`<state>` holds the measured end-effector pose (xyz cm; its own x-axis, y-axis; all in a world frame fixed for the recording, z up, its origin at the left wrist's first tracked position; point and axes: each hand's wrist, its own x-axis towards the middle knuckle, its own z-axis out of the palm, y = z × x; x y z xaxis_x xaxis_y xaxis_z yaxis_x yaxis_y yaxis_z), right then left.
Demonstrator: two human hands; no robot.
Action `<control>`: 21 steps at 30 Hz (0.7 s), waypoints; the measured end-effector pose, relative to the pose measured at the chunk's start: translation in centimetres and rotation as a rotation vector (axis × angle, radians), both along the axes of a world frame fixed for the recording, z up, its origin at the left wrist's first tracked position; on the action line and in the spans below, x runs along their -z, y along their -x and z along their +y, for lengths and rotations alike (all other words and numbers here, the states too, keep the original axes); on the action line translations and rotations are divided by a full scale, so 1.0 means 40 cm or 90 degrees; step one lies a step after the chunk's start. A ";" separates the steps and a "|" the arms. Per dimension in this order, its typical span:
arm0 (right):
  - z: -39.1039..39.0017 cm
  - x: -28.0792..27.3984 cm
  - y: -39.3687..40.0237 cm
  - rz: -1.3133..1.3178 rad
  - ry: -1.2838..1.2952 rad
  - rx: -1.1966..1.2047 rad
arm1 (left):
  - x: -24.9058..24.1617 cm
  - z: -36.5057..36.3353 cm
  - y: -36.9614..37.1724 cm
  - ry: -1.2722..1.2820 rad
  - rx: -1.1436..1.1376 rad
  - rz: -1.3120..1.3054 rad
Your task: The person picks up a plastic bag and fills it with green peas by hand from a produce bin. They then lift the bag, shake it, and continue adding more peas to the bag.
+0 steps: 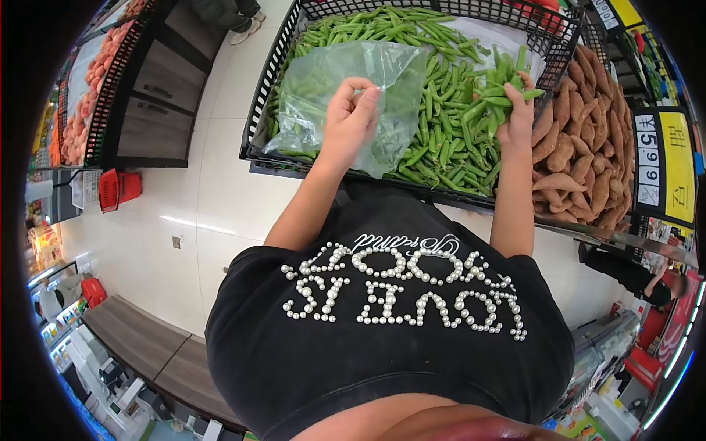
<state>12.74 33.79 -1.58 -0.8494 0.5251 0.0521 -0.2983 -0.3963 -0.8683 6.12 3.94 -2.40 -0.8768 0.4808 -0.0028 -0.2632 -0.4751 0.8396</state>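
Note:
Pea pods (441,140) fill a black crate (257,110) in front of me. A clear greenish plastic bag (397,73) lies over the pods on the left side of the crate. My left hand (353,114) is closed on the edge of this bag, with thumb and fingers curled together. Over the right part of the crate, my right hand (517,110) is wrapped round a bunch of green pods (493,99). The bag's opening cannot be made out clearly.
Sweet potatoes (588,140) are heaped right of the crate, beside a yellow price sign (676,162). A red basket (119,189) stands on the floor at left. Another person's shoes (246,29) show at the top, and a person in black (632,275) is at right.

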 end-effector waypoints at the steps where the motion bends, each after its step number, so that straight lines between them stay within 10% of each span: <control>1: 0.006 -0.012 -0.005 -0.014 -0.012 -0.008 | 0.014 0.009 -0.002 0.007 -0.006 0.002; 12: -0.305 -0.042 0.025 0.015 0.120 0.064 | -0.002 0.042 -0.004 -0.019 -0.075 0.015; 16: -0.419 0.076 0.081 -0.013 -0.420 0.300 | -0.033 0.069 -0.001 0.014 -0.128 0.027; 21: -0.468 0.125 0.123 0.043 -0.516 0.233 | -0.013 0.055 0.072 0.029 -0.202 -0.016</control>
<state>7.83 15.05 -6.58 -0.6174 0.5423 0.5699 -0.3468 0.4626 -0.8159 3.25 6.13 -1.88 -0.9825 0.1819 -0.0410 -0.1282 -0.4994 0.8568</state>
